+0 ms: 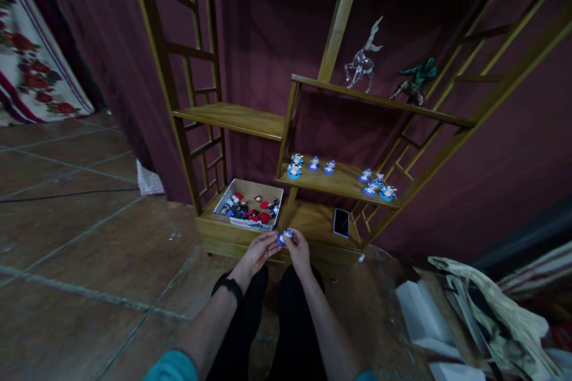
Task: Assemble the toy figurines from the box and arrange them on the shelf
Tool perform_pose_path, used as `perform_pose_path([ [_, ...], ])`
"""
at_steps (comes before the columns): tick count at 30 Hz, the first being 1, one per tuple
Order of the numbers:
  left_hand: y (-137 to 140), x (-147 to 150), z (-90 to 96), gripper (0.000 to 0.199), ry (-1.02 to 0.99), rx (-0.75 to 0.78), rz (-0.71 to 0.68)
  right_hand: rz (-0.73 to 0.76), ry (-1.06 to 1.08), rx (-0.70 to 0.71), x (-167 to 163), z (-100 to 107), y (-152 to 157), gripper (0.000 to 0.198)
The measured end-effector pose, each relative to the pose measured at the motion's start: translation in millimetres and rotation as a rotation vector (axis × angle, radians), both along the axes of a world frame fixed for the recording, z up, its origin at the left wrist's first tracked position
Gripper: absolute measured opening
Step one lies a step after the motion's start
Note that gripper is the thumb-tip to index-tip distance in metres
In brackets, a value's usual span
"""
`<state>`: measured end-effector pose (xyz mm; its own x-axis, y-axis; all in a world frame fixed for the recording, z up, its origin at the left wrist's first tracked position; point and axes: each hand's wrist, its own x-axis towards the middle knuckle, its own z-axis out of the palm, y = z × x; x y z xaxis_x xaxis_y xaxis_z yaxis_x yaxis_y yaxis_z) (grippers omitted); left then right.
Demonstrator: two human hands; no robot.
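Far to the left of the fingers, a floral cloth (33,80) is seen, with tiled floor (80,238) laid out between. A dark wristband (233,292) is worn on the left wrist, behind the fingers. Just beyond the left fingers, an open cardboard box (258,188) is set, in which red, black and blue pieces (263,217) are loosely heaped. At the box's near right corner, a small purple-and-white figurine (284,238) is pinched from the left by the fingers of the left hand (257,252) and from the right by those of the right hand (298,252). Beyond and above the fingers, eight figurines (329,167) are stood along a wooden shelf (346,181), spread towards the right. Below it, right of the fingers, a phone (341,222) is laid flat. Higher up, a clear horse (360,68) and a dark green statue (419,79) are displayed. Well to the right, a white box (424,317) and pale fabric (500,303) are left on the floor.
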<state>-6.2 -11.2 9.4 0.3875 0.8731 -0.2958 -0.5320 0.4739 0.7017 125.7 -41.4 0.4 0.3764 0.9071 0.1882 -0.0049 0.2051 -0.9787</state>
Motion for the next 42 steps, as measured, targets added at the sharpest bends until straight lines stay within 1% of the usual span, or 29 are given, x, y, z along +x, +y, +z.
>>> perform_pose_path([
  [3,1.3,1.3,-5.0,0.017,0.012,-0.007,0.014,-0.005,-0.088,-0.009,-0.7,-4.0,0.3,0.037],
  [6,1.9,1.9,-7.0,0.017,-0.005,-0.012,0.052,-0.017,-0.091,-0.004,0.7,-9.2,1.2,0.043],
  [8,2.1,2.2,-7.0,0.015,-0.013,-0.013,0.096,-0.004,-0.077,-0.011,1.2,-12.4,1.8,0.040],
  [11,1.8,2.9,-5.9,0.014,-0.018,-0.014,0.136,0.076,-0.043,-0.049,-0.4,-15.5,1.9,0.035],
  [14,0.2,3.5,-3.6,0.014,-0.001,-0.009,0.157,0.146,-0.022,-0.063,-3.4,-15.9,1.2,0.038],
  [17,-2.2,3.5,-1.0,0.013,0.029,-0.001,0.139,0.152,-0.037,-0.035,-5.2,-16.4,1.2,0.042],
  [21,-3.6,2.2,-1.0,0.017,0.037,0.019,0.074,0.150,-0.063,-0.012,-5.5,-20.3,2.9,0.035],
  [24,-3.1,1.4,-4.0,0.024,0.027,0.048,0.035,0.129,-0.068,-0.005,-5.5,-22.1,2.9,0.034],
  [30,-2.9,1.4,-6.5,0.024,0.041,0.054,0.051,0.121,-0.054,0.013,-6.6,-16.3,-1.3,0.025],
  [34,-2.0,1.1,-7.6,0.029,0.050,0.062,0.035,0.102,-0.012,0.002,-8.0,-13.4,-2.1,0.020],
  [40,5.3,1.2,-15.0,0.026,0.122,0.082,0.018,0.130,0.116,0.006,-9.4,-15.2,2.7,0.018],
  [42,7.7,1.2,-16.1,0.027,0.124,0.084,0.002,0.110,0.133,0.009,-9.2,-16.1,4.5,0.018],
])
